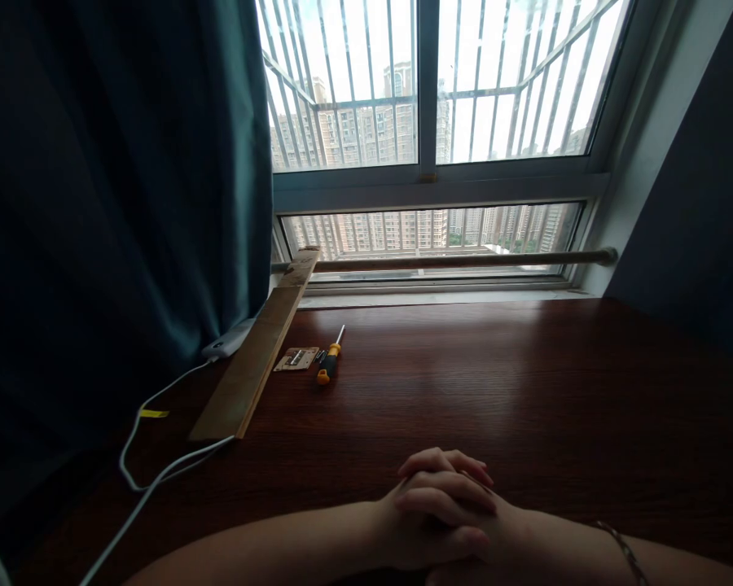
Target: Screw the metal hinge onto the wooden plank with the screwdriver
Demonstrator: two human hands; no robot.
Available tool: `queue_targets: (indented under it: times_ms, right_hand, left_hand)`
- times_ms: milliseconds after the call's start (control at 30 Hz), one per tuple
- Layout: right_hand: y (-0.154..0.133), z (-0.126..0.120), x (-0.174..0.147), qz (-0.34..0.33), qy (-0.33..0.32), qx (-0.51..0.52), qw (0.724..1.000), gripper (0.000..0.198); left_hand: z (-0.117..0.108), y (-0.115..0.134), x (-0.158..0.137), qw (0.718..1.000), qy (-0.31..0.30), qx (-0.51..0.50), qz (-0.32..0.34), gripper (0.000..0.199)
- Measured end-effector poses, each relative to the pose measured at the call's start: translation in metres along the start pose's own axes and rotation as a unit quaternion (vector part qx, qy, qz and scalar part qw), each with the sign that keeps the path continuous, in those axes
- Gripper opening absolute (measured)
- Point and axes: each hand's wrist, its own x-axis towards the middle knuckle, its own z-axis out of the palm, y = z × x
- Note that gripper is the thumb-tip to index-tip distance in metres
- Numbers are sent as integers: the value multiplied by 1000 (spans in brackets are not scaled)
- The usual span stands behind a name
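Hands: your left hand point(431, 509) and right hand point(494, 537) are clasped together, fingers interlaced, gripping only each other, resting on the dark wooden desk point(525, 382) at the near edge
Wrist: a thin bracelet point(620, 547) circles your right wrist
Screwdriver: the yellow-and-black screwdriver point(331, 356) lies flat on the desk, well apart from your hands, up and to the left, tip towards the window point(427, 122)
Hinge: a small metal hinge plate point(296, 359) lies just beside the screwdriver, on its left
Plank: a long wooden plank point(257, 350) lies slantwise left of the hinge
Cable: a white cable point(152, 480) trails by the plank's near end
Curtain: a dark teal curtain point(116, 179) hangs on the left
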Motion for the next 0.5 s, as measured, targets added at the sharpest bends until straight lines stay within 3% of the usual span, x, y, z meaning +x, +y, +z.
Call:
queue_targets:
  times_ms: [233, 500]
  right_hand:
    - [-2, -2, 1, 5, 0, 2, 1000, 62]
    - [-2, -5, 3, -9, -6, -29, 1000, 65]
  left_hand:
    - [3, -4, -2, 999, -1, 40, 13, 33]
    - [3, -5, -2, 998, -19, 52, -26, 37]
